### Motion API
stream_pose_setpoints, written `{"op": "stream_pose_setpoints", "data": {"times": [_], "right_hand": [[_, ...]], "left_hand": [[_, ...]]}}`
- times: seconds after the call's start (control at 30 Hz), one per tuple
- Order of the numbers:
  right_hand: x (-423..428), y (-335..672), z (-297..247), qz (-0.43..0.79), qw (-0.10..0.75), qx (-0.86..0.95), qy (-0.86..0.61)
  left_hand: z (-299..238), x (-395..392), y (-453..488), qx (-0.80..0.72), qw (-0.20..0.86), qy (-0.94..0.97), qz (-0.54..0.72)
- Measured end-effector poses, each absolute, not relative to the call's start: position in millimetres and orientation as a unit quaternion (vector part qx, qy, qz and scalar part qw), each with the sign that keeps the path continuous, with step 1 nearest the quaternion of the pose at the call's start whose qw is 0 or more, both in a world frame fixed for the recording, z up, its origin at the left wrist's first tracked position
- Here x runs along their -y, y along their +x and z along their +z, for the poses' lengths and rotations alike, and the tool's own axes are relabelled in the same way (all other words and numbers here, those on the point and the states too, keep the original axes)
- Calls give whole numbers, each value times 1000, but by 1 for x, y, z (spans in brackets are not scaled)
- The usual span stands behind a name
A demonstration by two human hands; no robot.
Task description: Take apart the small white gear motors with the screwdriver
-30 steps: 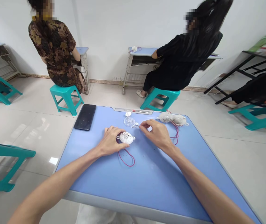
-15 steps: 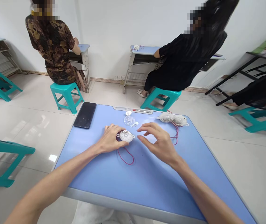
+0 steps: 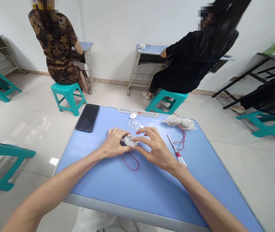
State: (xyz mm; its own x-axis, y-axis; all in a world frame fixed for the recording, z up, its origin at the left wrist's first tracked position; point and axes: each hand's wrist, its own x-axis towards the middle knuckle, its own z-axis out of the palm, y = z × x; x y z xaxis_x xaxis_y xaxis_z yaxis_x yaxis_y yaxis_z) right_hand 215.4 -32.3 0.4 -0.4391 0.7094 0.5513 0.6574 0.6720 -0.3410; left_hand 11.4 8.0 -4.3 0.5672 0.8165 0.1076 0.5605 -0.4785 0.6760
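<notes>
A small whitish, clear plastic casing with mechanical parts inside (image 3: pixel 128 140) sits low over the desk, with a loop on its left end. My left hand (image 3: pixel 114 141) is closed around its left side, thumb below and fingers above. My right hand (image 3: pixel 155 148) reaches over the casing's right end, its curved fingers apart and the fingertips at or on its top; they hide that end. A red cord (image 3: pixel 137 164) loops on the desk under the casing. Beyond the hands lie a clear round plastic piece (image 3: pixel 134 124) and a white disc (image 3: pixel 133 116).
A slim screwdriver-like tool with a red band (image 3: pixel 176 153) lies beside my right wrist. Two joined whitish casings (image 3: pixel 179 122) with red cord rest at the far right of the blue desk (image 3: pixel 128 190). A black phone (image 3: pixel 88 117) lies far left. People sit on green stools ahead.
My right hand has moved left onto the casing. The slim red-banded tool now shows on the desk by my right wrist. My left hand keeps its hold.
</notes>
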Motion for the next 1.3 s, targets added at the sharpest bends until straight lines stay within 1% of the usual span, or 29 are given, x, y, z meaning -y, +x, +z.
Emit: {"op": "stream_pose_setpoints", "data": {"times": [0.47, 0.8, 1.0, 1.3], "right_hand": [[29, 216, -3, 39, 328, 856, -398], [28, 215, -2, 67, 331, 855, -394], [28, 213, -8, 98, 349, 836, -412], [30, 210, -12, 97, 343, 833, -424]], "left_hand": [[-6, -8, 11, -410, 300, 835, 211], [-7, -9, 11, -410, 302, 834, 212], [-6, -8, 11, -415, 303, 833, 208], [-6, -9, 11, -407, 300, 837, 210]]}}
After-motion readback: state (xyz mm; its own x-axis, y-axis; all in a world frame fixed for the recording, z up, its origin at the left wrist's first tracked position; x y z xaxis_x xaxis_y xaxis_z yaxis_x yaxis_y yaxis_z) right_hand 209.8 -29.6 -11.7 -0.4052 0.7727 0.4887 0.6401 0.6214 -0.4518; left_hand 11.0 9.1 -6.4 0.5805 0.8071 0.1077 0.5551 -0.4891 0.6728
